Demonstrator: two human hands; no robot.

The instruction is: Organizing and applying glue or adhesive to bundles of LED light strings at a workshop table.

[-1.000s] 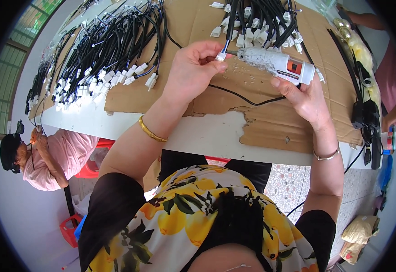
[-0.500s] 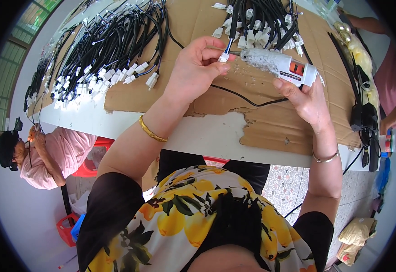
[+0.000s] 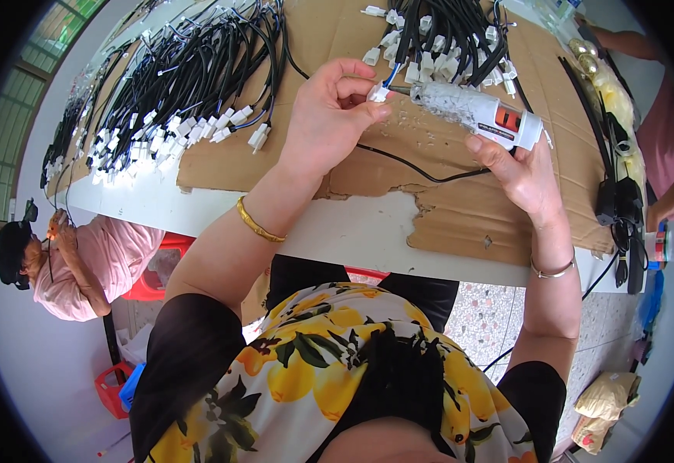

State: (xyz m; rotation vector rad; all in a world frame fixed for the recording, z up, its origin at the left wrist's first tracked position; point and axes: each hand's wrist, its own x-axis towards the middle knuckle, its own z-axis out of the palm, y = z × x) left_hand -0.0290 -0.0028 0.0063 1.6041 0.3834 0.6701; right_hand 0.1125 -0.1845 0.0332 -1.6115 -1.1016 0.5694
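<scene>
Between the thumb and fingers of my left hand (image 3: pixel 329 116) is a small white plug connector (image 3: pixel 378 94), with blue and dark wires running up from it. My right hand (image 3: pixel 523 171) is wrapped around a white glue gun (image 3: pixel 460 106) whose front half is coated in whitish residue. The gun's thin nozzle (image 3: pixel 401 90) points left and meets, or nearly meets, the connector; the exact contact is too small to tell. A black cord (image 3: pixel 422 171) crosses the cardboard below the gun.
Torn cardboard (image 3: pixel 491 224) covers much of the white table (image 3: pixel 314 231). Many black cables with white connectors (image 3: pixel 190 85) lie at left, and another bundle (image 3: pixel 449 46) at the far middle. Black power adapters (image 3: pixel 618 201) sit at the right edge. Other people work at left (image 3: pixel 94 262) and right.
My left hand and the connector have shifted very slightly left and up. The glue gun stays almost in place, its nozzle still at the connector.
</scene>
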